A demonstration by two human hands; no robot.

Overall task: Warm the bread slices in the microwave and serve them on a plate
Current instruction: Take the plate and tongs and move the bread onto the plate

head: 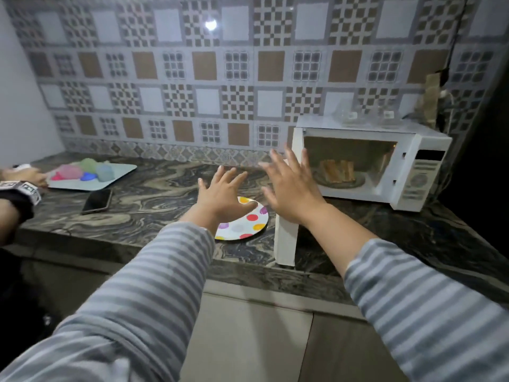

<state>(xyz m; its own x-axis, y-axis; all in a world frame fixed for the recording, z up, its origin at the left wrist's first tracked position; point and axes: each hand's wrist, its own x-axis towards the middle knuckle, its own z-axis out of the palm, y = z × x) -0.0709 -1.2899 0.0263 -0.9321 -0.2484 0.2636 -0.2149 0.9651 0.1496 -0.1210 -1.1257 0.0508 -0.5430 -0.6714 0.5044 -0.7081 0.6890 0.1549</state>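
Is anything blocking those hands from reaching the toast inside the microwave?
Nothing visible does. The white microwave's door is swung open, and the browned bread slices lie exposed on the turntable inside. The open right hand is in front of the opening; the left hand hovers above the polka-dot plate.

Plate [249, 219] partly behind left hand [220, 193]

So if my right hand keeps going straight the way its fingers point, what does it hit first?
Most likely the open microwave door. The right hand is spread, fingers aimed up and away just above the door's top edge. Depth is unclear from one view; if it clears the door, the microwave front frame comes next.
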